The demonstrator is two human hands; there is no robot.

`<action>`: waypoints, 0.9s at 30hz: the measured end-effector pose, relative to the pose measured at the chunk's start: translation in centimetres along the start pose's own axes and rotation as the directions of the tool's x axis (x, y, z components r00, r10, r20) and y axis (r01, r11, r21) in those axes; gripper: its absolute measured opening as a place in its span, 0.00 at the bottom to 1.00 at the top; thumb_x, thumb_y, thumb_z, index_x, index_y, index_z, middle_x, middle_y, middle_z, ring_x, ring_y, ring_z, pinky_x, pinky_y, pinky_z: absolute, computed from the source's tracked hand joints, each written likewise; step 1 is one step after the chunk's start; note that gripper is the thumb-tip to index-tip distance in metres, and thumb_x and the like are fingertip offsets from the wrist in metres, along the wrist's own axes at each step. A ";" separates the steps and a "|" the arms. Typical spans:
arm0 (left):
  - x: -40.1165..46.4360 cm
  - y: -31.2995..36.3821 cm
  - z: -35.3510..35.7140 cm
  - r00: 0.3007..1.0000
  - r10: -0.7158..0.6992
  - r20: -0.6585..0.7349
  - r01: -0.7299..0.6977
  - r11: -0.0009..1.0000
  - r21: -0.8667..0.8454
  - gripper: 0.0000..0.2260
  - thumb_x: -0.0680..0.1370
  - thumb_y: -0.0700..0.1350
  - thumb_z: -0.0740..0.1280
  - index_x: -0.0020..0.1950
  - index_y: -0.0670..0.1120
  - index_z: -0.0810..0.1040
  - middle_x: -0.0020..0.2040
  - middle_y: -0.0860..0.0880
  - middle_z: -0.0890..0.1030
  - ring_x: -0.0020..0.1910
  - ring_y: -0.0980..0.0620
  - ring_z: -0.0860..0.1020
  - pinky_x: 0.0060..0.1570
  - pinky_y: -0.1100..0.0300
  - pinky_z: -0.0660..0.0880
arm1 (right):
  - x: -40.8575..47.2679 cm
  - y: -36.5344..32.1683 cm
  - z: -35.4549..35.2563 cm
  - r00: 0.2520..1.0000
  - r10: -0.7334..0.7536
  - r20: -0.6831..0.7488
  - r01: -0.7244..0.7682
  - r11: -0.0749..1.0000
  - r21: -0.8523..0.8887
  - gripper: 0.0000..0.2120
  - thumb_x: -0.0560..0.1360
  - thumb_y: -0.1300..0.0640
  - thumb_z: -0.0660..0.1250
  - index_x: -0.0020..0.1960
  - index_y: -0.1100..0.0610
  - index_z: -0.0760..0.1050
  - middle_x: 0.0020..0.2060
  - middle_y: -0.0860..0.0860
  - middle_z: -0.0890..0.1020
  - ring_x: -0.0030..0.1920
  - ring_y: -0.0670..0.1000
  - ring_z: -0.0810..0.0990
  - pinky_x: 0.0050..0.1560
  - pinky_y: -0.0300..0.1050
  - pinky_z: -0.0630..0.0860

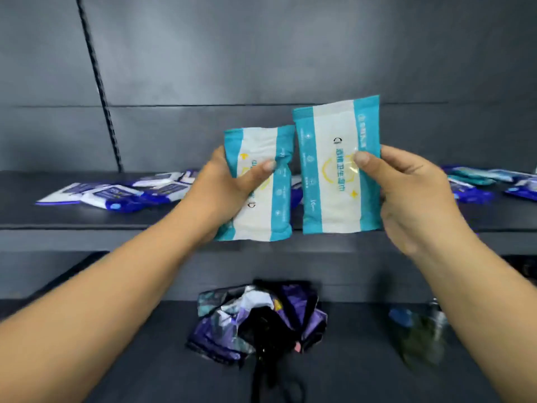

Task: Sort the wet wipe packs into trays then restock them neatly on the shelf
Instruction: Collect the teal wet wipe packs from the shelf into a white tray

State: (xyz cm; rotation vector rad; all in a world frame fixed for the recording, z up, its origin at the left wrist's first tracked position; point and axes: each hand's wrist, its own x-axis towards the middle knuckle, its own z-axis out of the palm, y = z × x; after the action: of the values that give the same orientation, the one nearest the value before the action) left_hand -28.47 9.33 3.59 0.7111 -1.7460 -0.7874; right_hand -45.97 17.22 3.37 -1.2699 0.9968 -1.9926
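I hold two teal and white wet wipe packs upright in front of the dark shelf [87,219]. My left hand [223,184] grips the smaller-looking pack [261,216], thumb across its front. My right hand [415,193] grips the other pack [328,181] by its right edge, thumb on the front; this pack sits a little higher. The two packs are side by side, almost touching. Blue and white wipe packs [116,193] lie loose on the shelf to the left. More teal and blue packs [488,181] lie on the shelf at the right.
A dark grey back wall with a slotted upright [100,85] rises behind the shelf. On the lower shelf lie a crumpled purple and black bag or pile of packs [255,324] and a blurred blue and green object [418,335] at the right.
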 end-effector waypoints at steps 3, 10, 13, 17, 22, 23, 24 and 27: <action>-8.0 -2.8 -2.6 0.956 -0.269 0.115 0.286 0.942 -0.178 0.03 0.77 0.43 0.65 0.50 0.48 0.76 0.38 0.55 0.83 0.34 0.60 0.80 0.35 0.63 0.77 | -7.2 2.7 1.6 0.986 0.164 -0.013 -0.164 0.986 0.011 0.08 0.73 0.65 0.65 0.40 0.58 0.80 0.35 0.50 0.85 0.36 0.47 0.83 0.43 0.45 0.82; -23.7 -11.8 -3.8 0.659 -0.732 0.173 0.747 0.609 -0.268 0.09 0.77 0.34 0.61 0.47 0.49 0.70 0.43 0.50 0.80 0.39 0.53 0.79 0.41 0.56 0.77 | -20.8 12.6 1.3 0.803 0.586 -0.104 -0.594 0.801 -0.074 0.07 0.75 0.64 0.65 0.41 0.57 0.79 0.34 0.49 0.85 0.34 0.46 0.83 0.40 0.41 0.80; -29.6 -15.9 -3.5 0.571 -0.801 0.180 0.816 0.530 -0.230 0.08 0.77 0.35 0.63 0.49 0.48 0.73 0.47 0.47 0.81 0.44 0.49 0.79 0.47 0.53 0.76 | -25.6 17.9 -0.2 0.663 0.735 -0.146 -0.748 0.657 -0.091 0.06 0.75 0.63 0.64 0.42 0.56 0.79 0.34 0.48 0.85 0.34 0.46 0.82 0.41 0.42 0.80; -37.7 -21.3 -2.5 0.384 -0.913 0.135 0.917 0.361 -0.170 0.06 0.73 0.42 0.69 0.49 0.46 0.79 0.54 0.39 0.81 0.53 0.41 0.78 0.59 0.43 0.73 | -32.8 25.5 -3.6 0.428 0.868 -0.251 -0.903 0.418 -0.097 0.07 0.76 0.62 0.64 0.42 0.56 0.78 0.36 0.50 0.83 0.34 0.49 0.82 0.41 0.45 0.78; -47.2 -28.2 1.7 0.163 -0.984 0.069 0.987 0.162 -0.022 0.08 0.70 0.47 0.70 0.43 0.43 0.77 0.41 0.39 0.79 0.41 0.45 0.75 0.43 0.52 0.72 | -42.7 35.1 -9.5 0.173 0.886 -0.430 -0.982 0.120 -0.147 0.09 0.75 0.62 0.65 0.38 0.54 0.77 0.45 0.59 0.81 0.47 0.60 0.80 0.58 0.61 0.74; -48.4 -29.3 2.7 0.141 -0.989 0.049 0.990 0.142 0.000 0.05 0.73 0.44 0.70 0.41 0.44 0.76 0.39 0.41 0.77 0.39 0.47 0.74 0.41 0.55 0.70 | -44.6 37.0 -10.7 0.131 0.880 -0.456 -0.986 0.069 -0.150 0.08 0.75 0.61 0.66 0.38 0.54 0.77 0.46 0.59 0.81 0.50 0.61 0.80 0.58 0.64 0.73; -49.7 -30.6 3.6 0.125 -0.991 0.037 0.992 0.125 0.015 0.04 0.75 0.41 0.68 0.41 0.45 0.75 0.39 0.42 0.76 0.39 0.48 0.73 0.40 0.57 0.68 | -46.1 38.6 -11.5 0.097 0.877 -0.470 -0.989 0.031 -0.147 0.06 0.75 0.60 0.66 0.39 0.55 0.77 0.46 0.59 0.81 0.51 0.61 0.79 0.58 0.63 0.73; -53.6 -35.7 6.4 0.081 -0.997 0.008 0.994 0.082 0.077 0.08 0.76 0.38 0.67 0.52 0.41 0.70 0.45 0.41 0.76 0.37 0.50 0.74 0.36 0.64 0.70 | -48.6 42.7 -12.0 0.059 0.857 -0.513 -0.990 -0.014 -0.138 0.07 0.75 0.62 0.66 0.52 0.63 0.78 0.44 0.56 0.78 0.46 0.53 0.77 0.47 0.42 0.74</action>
State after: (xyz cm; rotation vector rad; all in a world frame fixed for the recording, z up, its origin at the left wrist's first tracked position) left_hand -16.44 30.26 -56.45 2.0762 -1.0392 -1.6980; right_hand -35.19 34.50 -59.14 -0.0930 1.8902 -0.7150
